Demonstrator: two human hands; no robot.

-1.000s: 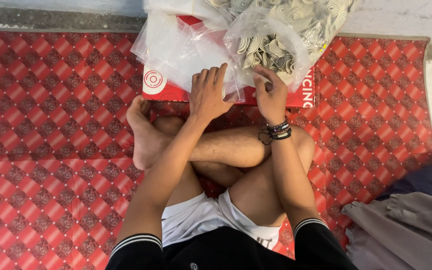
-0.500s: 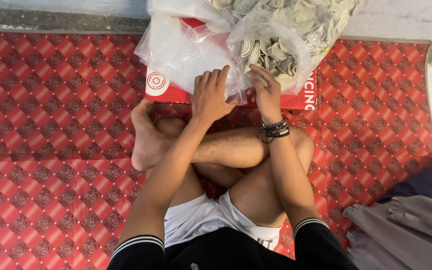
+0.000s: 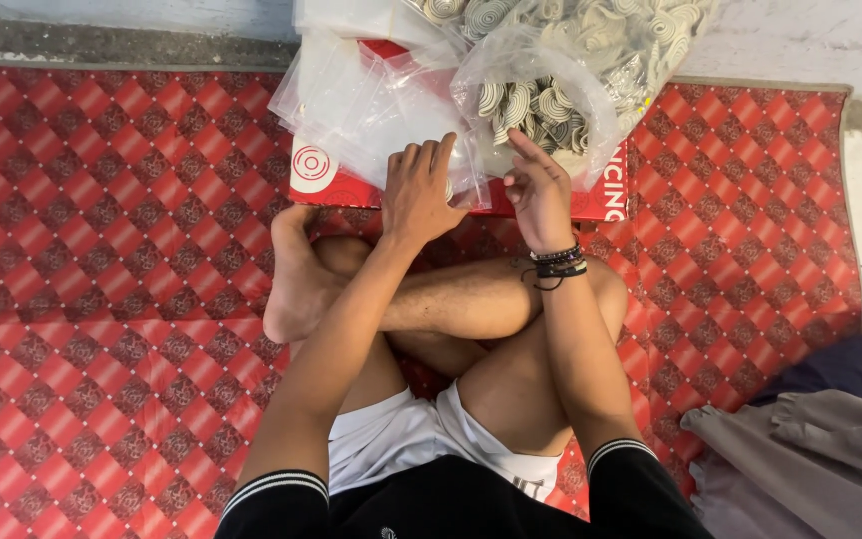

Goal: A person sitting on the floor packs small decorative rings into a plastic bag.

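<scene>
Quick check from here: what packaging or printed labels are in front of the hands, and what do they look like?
Red flat box: under the bags, white lettering, white round emblem at left.
Clear empty bags: piled on the box, by the left hand.
Large clear bag: full of pale coiled pieces, by the right hand.

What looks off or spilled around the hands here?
Nothing spilled. The clear plastic bags lie in a loose, crumpled heap over the red box, overhanging its edge. The coiled pieces stay inside their bag. Left hand rests on the heap.
</scene>
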